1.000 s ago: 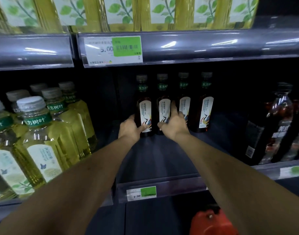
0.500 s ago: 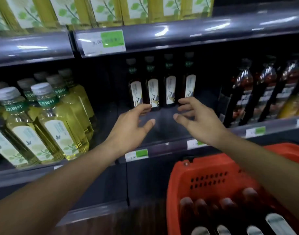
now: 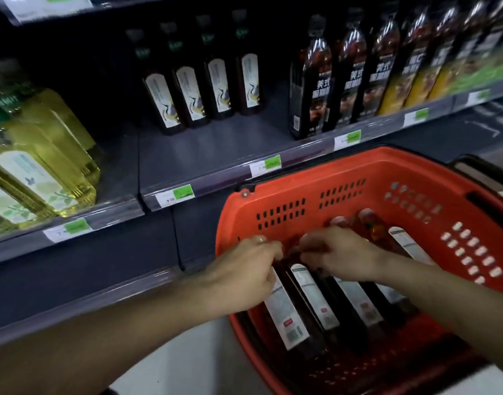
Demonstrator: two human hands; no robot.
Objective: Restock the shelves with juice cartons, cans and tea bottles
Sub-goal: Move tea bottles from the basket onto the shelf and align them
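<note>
Head view, left to right: yellow tea bottles [image 3: 42, 155] stand upright on the shelf [image 3: 204, 149], then four dark tea bottles [image 3: 204, 86] upright at its back. Below, the left hand [image 3: 244, 276] curls its grip around the neck end of a dark bottle [image 3: 290, 315] lying in the red basket [image 3: 330, 178]. The right hand [image 3: 338, 253] curls over neighbouring bottles [image 3: 358, 303]; whether it pinches one I cannot tell. These lie side by side, caps pointing toward the shelf.

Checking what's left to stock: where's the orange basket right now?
In the head view the orange basket sits lower right, below the shelf edge, with both hands reaching onto the dark bottles lying inside.
</note>
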